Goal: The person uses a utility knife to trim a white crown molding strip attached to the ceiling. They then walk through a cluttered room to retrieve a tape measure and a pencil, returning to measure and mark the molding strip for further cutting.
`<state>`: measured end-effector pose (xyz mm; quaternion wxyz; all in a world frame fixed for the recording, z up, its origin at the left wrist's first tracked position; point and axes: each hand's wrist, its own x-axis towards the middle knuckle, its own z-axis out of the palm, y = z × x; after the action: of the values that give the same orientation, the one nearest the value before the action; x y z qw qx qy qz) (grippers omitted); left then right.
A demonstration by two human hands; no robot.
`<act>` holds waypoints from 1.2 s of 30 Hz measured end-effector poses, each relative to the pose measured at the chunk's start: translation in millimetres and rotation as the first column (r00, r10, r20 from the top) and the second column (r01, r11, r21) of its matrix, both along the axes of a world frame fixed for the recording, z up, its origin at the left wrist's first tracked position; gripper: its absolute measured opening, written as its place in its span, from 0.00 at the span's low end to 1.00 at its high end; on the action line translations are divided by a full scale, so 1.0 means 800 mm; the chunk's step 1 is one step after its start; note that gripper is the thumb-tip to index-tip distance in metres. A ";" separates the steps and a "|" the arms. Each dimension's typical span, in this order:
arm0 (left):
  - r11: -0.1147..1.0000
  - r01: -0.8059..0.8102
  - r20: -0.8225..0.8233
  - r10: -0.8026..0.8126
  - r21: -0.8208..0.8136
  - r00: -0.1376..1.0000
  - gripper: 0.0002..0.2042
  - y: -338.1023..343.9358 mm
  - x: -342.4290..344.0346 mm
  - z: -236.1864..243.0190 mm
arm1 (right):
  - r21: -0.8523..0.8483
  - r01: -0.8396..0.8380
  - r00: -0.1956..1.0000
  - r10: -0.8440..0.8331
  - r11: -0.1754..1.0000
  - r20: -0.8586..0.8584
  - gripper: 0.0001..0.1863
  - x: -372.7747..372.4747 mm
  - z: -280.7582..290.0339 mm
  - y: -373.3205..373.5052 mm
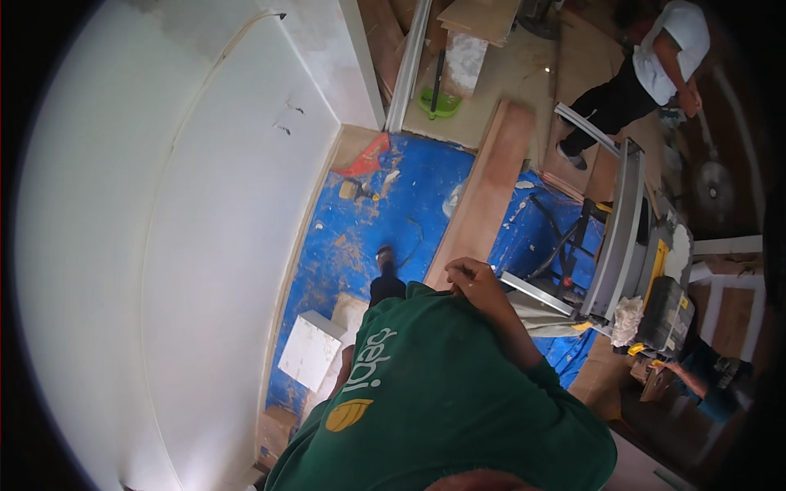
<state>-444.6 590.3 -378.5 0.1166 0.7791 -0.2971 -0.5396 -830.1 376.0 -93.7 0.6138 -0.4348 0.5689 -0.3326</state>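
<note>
My right hand [471, 282] is at the front of my green shirt [442, 385], its fingers curled; whether they grip anything is unclear. It lies nearest a long wooden board [485, 188] that runs away from me over blue floor sheeting [327, 254]. Only a sliver of my left hand or arm [344, 360] shows beside the shirt, its fingers hidden. A white marble-patterned block [307, 348] sits by it on the floor, and my foot [385, 258] is on the sheeting.
White wall [188, 262] at left. A metal saw stand [618, 237] with a toolbox [663, 319] stands right. A person in white [663, 57] is at top right, another person's arm [696, 385] at lower right. A green dustpan [442, 102] and boards [475, 16] lie at the back.
</note>
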 end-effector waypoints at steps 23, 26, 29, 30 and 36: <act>0.854 0.494 -0.066 -0.509 -0.162 0.858 0.06 -0.746 0.018 -0.021 | -0.128 0.451 0.836 -0.468 0.883 -0.286 0.14 -0.058 -0.121 -0.415; 0.524 0.800 0.236 -0.771 -0.293 0.592 0.08 -0.784 0.002 -0.050 | -0.266 0.429 0.758 -0.504 0.863 -0.414 0.13 -0.116 -0.118 -0.491; 0.590 0.778 0.170 -0.762 -0.214 0.625 0.09 -0.857 -0.051 -0.036 | -0.302 0.491 0.659 -0.575 0.817 -0.485 0.12 -0.171 -0.085 -0.557; 0.632 0.752 0.130 -0.743 -0.185 0.657 0.10 -0.895 -0.082 -0.023 | -0.321 0.499 0.610 -0.590 0.805 -0.529 0.11 -0.191 -0.086 -0.563; 0.927 0.374 -0.161 -0.367 0.014 0.916 0.11 -1.081 -0.224 0.045 | -0.424 0.371 0.500 -0.563 0.826 -0.658 0.12 -0.285 -0.098 -0.660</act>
<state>-623.5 -274.4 -342.7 0.0176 0.6666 -0.4173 -0.6175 -1058.3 -151.6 -171.7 0.1479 -0.4281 0.8262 -0.3350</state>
